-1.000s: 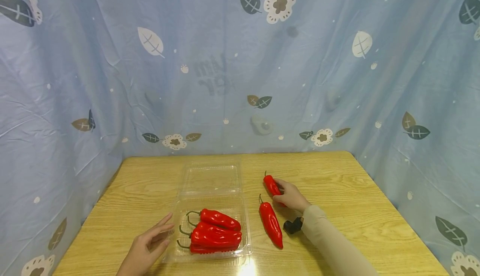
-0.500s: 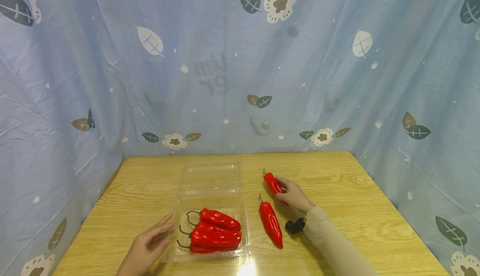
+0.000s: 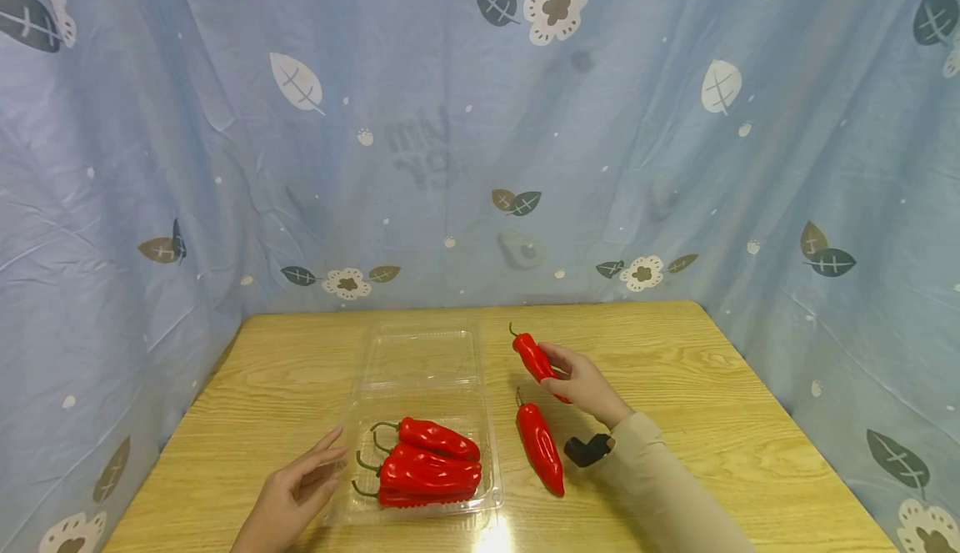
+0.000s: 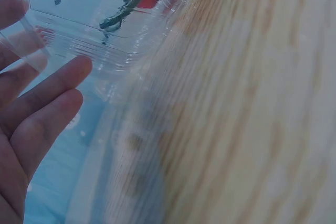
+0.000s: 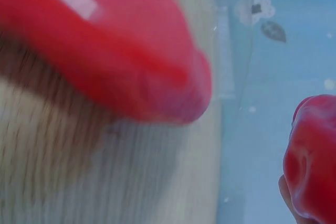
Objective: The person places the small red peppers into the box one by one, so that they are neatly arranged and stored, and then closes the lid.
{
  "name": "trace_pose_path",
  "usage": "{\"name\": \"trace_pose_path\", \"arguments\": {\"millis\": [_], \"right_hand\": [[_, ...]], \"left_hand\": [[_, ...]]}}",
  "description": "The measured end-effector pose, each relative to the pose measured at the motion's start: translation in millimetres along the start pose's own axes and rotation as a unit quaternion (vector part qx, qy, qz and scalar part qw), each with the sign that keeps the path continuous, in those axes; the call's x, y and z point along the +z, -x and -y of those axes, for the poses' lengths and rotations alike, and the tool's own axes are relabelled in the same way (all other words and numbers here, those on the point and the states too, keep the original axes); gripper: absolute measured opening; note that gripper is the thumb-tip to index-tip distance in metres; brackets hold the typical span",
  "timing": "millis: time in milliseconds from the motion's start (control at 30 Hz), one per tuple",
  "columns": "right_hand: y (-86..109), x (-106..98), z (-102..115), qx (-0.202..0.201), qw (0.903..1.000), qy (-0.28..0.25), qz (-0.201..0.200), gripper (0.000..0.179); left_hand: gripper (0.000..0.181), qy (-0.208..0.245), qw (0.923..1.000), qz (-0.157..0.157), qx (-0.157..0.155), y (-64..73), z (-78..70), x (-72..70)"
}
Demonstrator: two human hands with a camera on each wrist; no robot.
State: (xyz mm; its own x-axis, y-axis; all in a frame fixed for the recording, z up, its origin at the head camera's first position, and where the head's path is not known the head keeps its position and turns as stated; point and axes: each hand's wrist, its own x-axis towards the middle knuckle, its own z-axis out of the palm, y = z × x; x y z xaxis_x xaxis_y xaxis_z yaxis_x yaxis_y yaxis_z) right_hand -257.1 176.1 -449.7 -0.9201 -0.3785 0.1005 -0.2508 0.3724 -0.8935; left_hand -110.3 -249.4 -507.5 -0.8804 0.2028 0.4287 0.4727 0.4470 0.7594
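My right hand (image 3: 585, 382) grips a red pepper (image 3: 531, 357) between thumb and fingers, its green stem pointing away to the far left. In the right wrist view this held pepper (image 5: 315, 156) shows at the right, a fingertip beside it. Nearer to me, a second red pepper (image 3: 540, 450) lies on the table; it looms large and blurred in the right wrist view. Several red peppers (image 3: 431, 471) lie side by side in a clear plastic container (image 3: 431, 404). At the container's left edge is my left hand (image 3: 296, 490), its fingers relaxed and holding nothing; whether they touch the wall, I cannot tell.
The container's clear lid (image 3: 422, 357) is folded back flat behind it. A black device (image 3: 588, 451) is at the right wrist. Behind the wooden table (image 3: 675, 353) hangs a blue patterned curtain (image 3: 450, 119), which also runs along both sides.
My right hand has shifted the gripped pepper slightly away from me and to the left. The left hand, the container and the other peppers stay in place.
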Motion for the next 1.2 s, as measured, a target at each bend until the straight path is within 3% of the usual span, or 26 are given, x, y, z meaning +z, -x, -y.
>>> {"name": "trace_pose_path", "arguments": {"millis": [233,500,700,1000,1200], "right_hand": [[2.4,8,17,-0.034,0.9987,-0.016,0.033,0.059],[2.5,23,30,-0.042,0.9951,-0.025,0.086,0.059],[0.5,36,41,-0.068,0.9914,-0.001,0.112,0.058],[4.3,58,56,-0.075,0.9853,0.031,0.150,0.056],[2.8,72,62,-0.071,0.9801,0.024,0.184,0.059]], "left_hand": [[0.033,0.000,0.9999,-0.002,0.011,0.1,2.7,0.3],[0.033,-0.004,1.0000,-0.002,-0.001,0.2,2.7,0.3],[0.033,-0.002,1.0000,-0.001,-0.003,0.4,2.8,0.4],[0.036,-0.002,1.0000,-0.002,0.001,-0.1,1.7,-0.1],[0.036,-0.001,0.9999,-0.005,0.009,-0.6,1.8,-0.5]]}}
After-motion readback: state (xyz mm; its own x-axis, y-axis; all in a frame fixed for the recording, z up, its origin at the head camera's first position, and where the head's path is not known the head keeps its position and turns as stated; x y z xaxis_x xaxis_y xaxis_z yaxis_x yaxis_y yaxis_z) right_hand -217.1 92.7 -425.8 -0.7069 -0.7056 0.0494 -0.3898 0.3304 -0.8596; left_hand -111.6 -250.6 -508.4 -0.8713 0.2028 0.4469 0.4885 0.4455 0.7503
